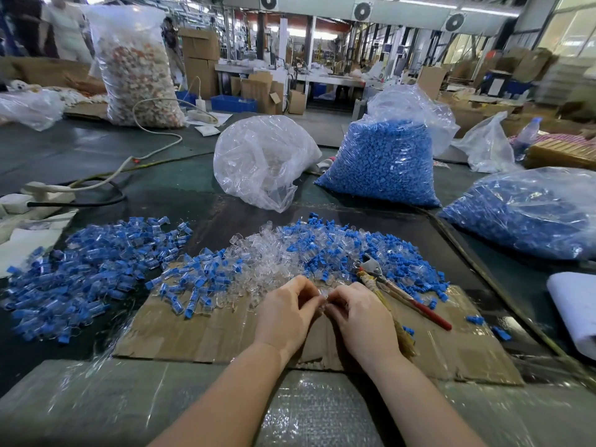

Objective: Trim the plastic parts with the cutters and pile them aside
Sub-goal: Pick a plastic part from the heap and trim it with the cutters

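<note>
My left hand (285, 312) and my right hand (359, 317) meet over a sheet of cardboard (200, 337), both pinching a small clear plastic part (323, 298) between their fingertips. Just beyond them lies a heap of loose clear parts (258, 262) mixed with small blue parts (325, 240). A wide pile of blue-and-clear pieces (87, 262) spreads to the left. The cutters (396, 290), with a red handle, lie unheld on the cardboard right of my right hand.
Two big bags of blue parts (383, 166) (529, 214) and a bag of clear parts (261, 159) stand behind the heaps. A white power strip and cable (45, 191) lie at the left. A white roll (577, 304) sits at the right edge.
</note>
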The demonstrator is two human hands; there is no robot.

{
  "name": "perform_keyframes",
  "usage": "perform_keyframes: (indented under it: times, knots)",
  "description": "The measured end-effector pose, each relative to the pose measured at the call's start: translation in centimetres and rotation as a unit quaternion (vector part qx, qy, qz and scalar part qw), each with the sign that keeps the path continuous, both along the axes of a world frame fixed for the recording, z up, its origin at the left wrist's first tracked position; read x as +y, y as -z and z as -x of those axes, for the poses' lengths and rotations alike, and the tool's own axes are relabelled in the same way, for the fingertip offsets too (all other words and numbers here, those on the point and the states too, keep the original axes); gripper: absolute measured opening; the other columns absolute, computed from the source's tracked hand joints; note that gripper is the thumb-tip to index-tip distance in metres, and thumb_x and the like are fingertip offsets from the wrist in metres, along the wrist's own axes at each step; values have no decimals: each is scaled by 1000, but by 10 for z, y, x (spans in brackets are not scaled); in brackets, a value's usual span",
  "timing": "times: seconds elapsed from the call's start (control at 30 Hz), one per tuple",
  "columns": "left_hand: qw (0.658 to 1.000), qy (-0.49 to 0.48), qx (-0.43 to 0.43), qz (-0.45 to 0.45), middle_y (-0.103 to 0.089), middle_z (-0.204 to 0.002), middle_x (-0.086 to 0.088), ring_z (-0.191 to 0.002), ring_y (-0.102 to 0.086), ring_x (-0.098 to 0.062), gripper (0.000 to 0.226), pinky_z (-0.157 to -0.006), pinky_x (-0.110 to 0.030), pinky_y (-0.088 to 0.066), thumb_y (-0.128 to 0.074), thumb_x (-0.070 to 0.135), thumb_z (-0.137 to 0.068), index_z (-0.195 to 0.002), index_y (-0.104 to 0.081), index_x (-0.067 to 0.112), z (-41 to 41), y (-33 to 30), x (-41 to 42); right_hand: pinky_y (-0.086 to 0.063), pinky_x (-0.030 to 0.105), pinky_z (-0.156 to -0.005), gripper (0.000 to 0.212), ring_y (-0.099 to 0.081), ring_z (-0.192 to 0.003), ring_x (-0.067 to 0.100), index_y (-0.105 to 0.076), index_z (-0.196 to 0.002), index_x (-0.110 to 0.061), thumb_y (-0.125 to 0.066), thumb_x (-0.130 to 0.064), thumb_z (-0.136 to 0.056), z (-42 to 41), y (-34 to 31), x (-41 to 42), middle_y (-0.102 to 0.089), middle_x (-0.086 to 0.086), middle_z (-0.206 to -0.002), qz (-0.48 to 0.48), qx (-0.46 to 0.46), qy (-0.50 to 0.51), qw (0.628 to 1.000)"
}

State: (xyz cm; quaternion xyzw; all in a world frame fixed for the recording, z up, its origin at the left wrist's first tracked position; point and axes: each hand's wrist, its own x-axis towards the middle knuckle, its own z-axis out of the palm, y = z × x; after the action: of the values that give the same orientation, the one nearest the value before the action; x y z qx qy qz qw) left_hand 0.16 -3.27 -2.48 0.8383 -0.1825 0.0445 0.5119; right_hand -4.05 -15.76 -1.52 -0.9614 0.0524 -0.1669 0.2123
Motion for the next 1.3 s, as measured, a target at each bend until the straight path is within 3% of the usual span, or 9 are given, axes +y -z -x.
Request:
perform_keyframes:
  times: [0.13,0.43,0.6,0.73,0.83,0.97,1.1,1.3]
  knots:
    - [1000,5,-1,-2,-61,-70,12,-70,-57,-3,24,-67,-18,-46,-65,23,-86,-71,-51,34,-1,0,0,-45,31,-80,10,-55,-91,13,-64,-94,-19,-58,-26,-91,3,5,2,-61,-6,-94,-48,-57,20,997]
    - [1000,13,17,13,-64,-70,13,-68,-59,1,17,-69,-19,-50,-64,21,-87,-76,-57,32,-1,-1,1,-36,18,-66,9,-54,-73,9,-66,-87,-15,-59,-15,-92,10,7,2,-67,-5,-81,-110,-114,23,987]
    - [999,16,20,22,-63,-69,16,-68,-59,9,27,-63,-5,-44,-61,15,-89,-75,-55,37,-1,-1,0,-38,4,-67,9,-56,-70,3,-67,-90,-15,-62,-8,-88,11,6,2,-63,-13,-78,-138,-133,10,981]
    - [999,18,25,32,-63,-70,16,-69,-60,9,29,-64,-5,-43,-61,12,-88,-76,-55,36,-2,0,1,-44,17,-64,8,-58,-69,6,-66,-83,-17,-65,-10,-86,11,7,2,-63,-13,-71,-165,-158,-1,974]
    - [998,17,34,40,-65,-71,15,-70,-62,6,27,-70,-12,-48,-61,12,-88,-77,-56,36,-2,0,1,-41,16,-61,12,-55,-65,6,-61,-80,-21,-65,-13,-87,10,8,3,-59,-14,-68,-164,-169,-4,972]
    - [997,14,51,55,-67,-68,15,-69,-63,7,25,-67,-10,-48,-64,12,-86,-77,-57,34,-3,1,1,-41,19,-62,12,-54,-65,3,-57,-81,-22,-62,-16,-89,10,10,2,-57,-16,-69,-164,-176,-1,971]
    - [997,26,57,53,-68,-68,16,-70,-65,5,24,-71,-17,-51,-65,11,-85,-76,-59,32,-4,2,0,-35,10,-62,15,-50,-66,-2,-52,-81,-26,-61,-17,-90,10,9,3,-53,-18,-70,-137,-159,-1,978]
    - [993,28,76,90,-70,-70,7,-71,-67,-4,25,-74,-27,-56,-63,6,-85,-78,-60,29,-4,3,2,-36,23,-64,11,-51,-72,10,-57,-81,-17,-59,-22,-91,10,10,5,-58,-9,-74,-77,-121,-1,990]
